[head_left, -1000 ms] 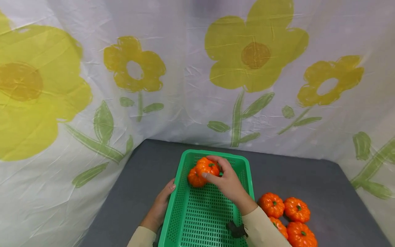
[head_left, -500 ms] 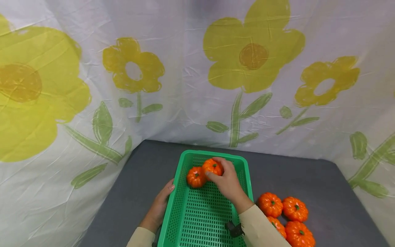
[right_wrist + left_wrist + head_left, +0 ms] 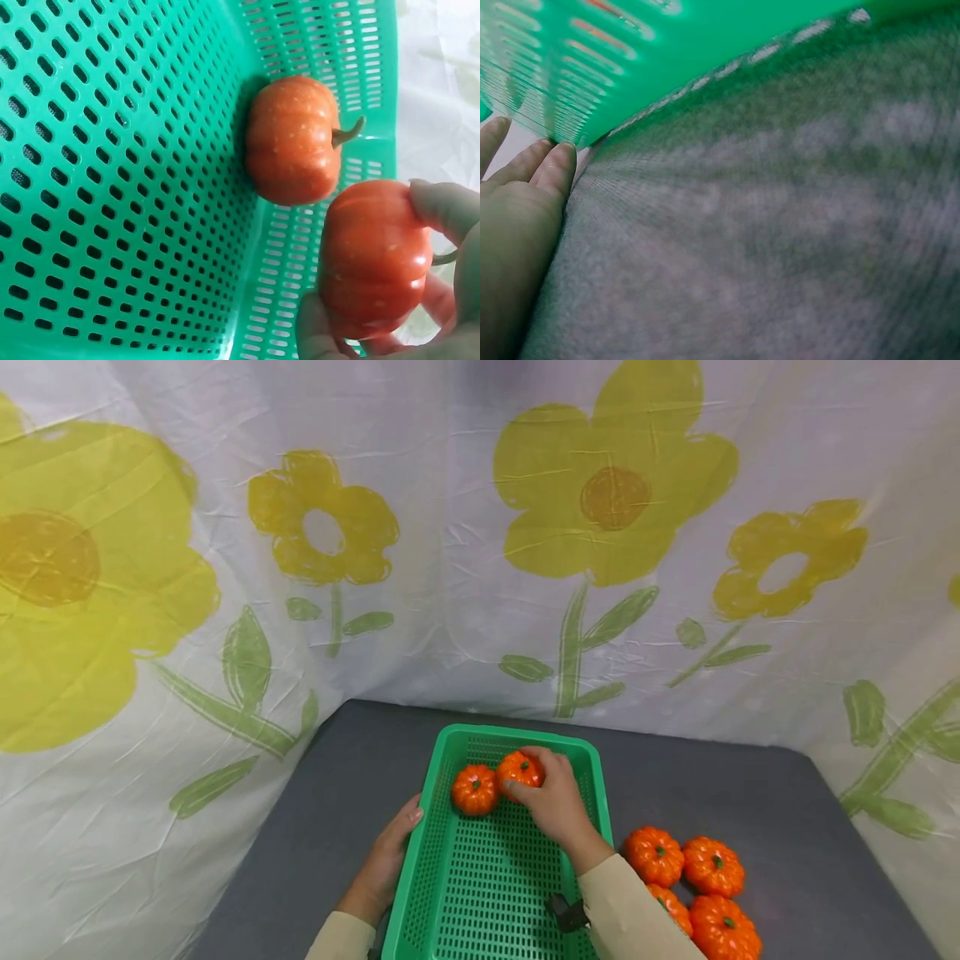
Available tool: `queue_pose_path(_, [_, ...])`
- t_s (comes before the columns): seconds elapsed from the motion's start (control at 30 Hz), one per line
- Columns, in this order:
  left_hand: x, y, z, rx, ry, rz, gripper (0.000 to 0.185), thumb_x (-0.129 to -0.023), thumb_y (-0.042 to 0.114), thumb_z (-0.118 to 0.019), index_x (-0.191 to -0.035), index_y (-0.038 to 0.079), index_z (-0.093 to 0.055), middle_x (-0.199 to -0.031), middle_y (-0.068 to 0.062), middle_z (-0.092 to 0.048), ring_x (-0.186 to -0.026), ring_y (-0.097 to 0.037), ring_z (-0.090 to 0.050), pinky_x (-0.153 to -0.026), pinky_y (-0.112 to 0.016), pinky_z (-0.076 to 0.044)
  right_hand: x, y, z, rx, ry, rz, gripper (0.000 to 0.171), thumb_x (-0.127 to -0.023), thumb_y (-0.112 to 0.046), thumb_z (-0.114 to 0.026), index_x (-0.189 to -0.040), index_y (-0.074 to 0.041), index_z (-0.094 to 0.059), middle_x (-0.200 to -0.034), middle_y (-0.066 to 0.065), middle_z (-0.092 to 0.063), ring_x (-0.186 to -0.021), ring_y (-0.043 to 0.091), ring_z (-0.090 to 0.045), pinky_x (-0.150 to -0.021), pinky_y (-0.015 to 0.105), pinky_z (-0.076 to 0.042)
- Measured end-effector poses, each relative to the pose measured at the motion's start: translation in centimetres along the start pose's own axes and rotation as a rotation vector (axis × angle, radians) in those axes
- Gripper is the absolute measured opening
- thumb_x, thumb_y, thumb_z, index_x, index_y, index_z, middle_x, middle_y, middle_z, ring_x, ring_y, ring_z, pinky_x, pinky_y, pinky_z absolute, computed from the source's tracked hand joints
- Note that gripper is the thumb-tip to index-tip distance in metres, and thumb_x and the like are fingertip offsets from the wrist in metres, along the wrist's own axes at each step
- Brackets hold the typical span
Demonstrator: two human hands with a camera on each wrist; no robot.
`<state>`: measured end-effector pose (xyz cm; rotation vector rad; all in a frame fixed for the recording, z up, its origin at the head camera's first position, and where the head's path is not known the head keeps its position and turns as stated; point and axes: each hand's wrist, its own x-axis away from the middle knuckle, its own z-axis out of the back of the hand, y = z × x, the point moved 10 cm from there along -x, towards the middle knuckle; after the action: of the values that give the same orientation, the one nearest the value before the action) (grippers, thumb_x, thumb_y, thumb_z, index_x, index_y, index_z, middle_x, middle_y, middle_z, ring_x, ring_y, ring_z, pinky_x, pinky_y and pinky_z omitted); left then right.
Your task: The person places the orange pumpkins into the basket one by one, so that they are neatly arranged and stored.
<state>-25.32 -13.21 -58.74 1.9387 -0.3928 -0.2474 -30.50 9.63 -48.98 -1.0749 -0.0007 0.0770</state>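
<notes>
My right hand point(image 3: 557, 793) grips a small orange pumpkin point(image 3: 375, 259) between thumb and fingers, inside the far end of a green perforated plastic basket point(image 3: 517, 881). Just left of it in the head view, a second small pumpkin point(image 3: 475, 790) with a green stem sits on the basket floor. In the right wrist view the held pumpkin is close beside this other pumpkin point(image 3: 294, 141). My left hand point(image 3: 388, 856) rests against the basket's outer left side. Seen from the left wrist, its fingers point(image 3: 553, 169) are fairly straight, with the tips at the green wall.
Right of the basket, several more orange pumpkins point(image 3: 713, 866) stand clustered on the dark grey table point(image 3: 810, 860), one partly behind my right sleeve point(image 3: 637, 910). A white cloth point(image 3: 450, 610) with yellow flowers hangs behind and at the sides. A black wrist device point(image 3: 567, 913) overlaps the basket.
My right hand has moved slightly right and down with its pumpkin, from overlapping the other pumpkin to beside it. The left hand stays at the basket's side.
</notes>
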Motion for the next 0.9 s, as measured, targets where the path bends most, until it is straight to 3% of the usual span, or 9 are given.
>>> queue_pose_path(0.33, [0.0, 0.1, 0.1, 0.002, 0.005, -0.015, 0.062, -0.119, 0.036, -0.033, -0.172, 0.007, -0.02, -0.153, -0.032, -0.047, -0.126, -0.035, -0.063, -0.101, -0.047, -0.056, 0.0, 1.0, -0.1, 0.065, -0.002, -0.091, 0.058, -0.1, -0.023, -0.083, -0.15, -0.006, -0.059, -0.149, 0.03, -0.04, -0.119, 0.044, -0.058, -0.094, 0.059, -0.054])
queue_pose_path(0.67, [0.1, 0.1, 0.2, -0.022, 0.006, -0.019, 0.063, -0.119, 0.037, -0.032, -0.172, 0.006, -0.018, -0.157, -0.032, -0.042, -0.133, -0.038, -0.058, -0.104, -0.047, -0.054, -0.1, 1.7, -0.6, 0.125, -0.028, -0.119, 0.058, -0.1, -0.022, -0.083, -0.149, -0.005, -0.059, -0.143, 0.028, -0.046, -0.113, 0.04, -0.06, -0.092, 0.057, -0.054])
queue_pose_path(0.9, [0.0, 0.1, 0.0, -0.019, -0.007, -0.014, 0.064, -0.119, 0.037, -0.031, -0.173, 0.006, -0.016, -0.156, -0.032, -0.043, -0.132, -0.037, -0.059, -0.103, -0.047, -0.054, 0.1, 1.8, -0.4, 0.155, -0.04, -0.134, 0.057, -0.099, -0.021, -0.083, -0.148, -0.004, -0.061, -0.146, 0.029, -0.048, -0.117, 0.043, -0.06, -0.094, 0.06, -0.054])
